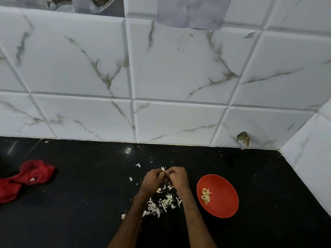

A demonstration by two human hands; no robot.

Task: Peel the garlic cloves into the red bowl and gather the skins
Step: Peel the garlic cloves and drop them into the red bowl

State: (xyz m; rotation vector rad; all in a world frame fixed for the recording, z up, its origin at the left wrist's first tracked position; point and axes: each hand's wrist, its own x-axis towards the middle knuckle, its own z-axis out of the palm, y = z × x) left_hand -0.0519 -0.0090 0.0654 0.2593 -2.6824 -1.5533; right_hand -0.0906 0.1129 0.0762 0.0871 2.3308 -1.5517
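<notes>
Both hands met over the middle of the black desk [75, 217], knuckles toward the far wall. Left hand [153, 180]: grip closed, fingers curled in on a garlic clove [163, 168] pinched between the two hands; only a white flake of its skin showed above the fingertips, the rest hidden. Right hand [178, 178]: grip likewise curled tight on the same clove, touching the left hand. Loose skins [163, 203] lay in a scattered heap on the desk just near of the hands, between the forearms, with stray flakes farther off to the left and toward the wall. One pale bit [123, 216] sat apart at the heap's near-left edge; clove or skin, could not tell. Red bowl [226, 204] stood on the desk just right of the right forearm, not touching it, with a small cluster of peeled cloves [206, 194] in its left half. Red mesh bag [26, 177] lay crumpled at far left, well apart. White marbled tile wall [161, 72] behind.
</notes>
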